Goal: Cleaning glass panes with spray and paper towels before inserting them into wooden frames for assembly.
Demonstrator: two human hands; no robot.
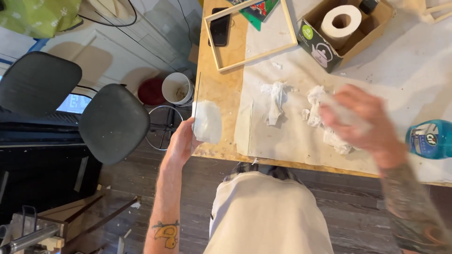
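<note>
The workbench [221, 94] carries a sheet of white paper [376, 70] over most of its top, which keeps the wooden surface under the work covered. Two dark chairs [113, 122] stand pushed back on the floor to the left, leaving room at the bench edge.

A wooden frame [249, 33] lies flat at the far side, out of the working area. A cardboard box [325, 44] beside it holds a roll of paper [341, 19] upright, within reach. A white bucket [178, 88] stands on the floor below the bench edge.

The pane of glass [200, 110] stands on edge at the left rim of the bench, partly over the floor. The left hand [181, 141] is closed on its lower edge, fingers wrapped around the rim, so both faces stay free.

The right hand [362, 120] is blurred by motion. It appears closed on a wad of paper [341, 110], but the grip cannot be told for certain. Used crumpled wads [275, 101] lie on the sheet between the hands. A blue spray bottle [431, 138] lies at the right edge, near the right hand.
</note>
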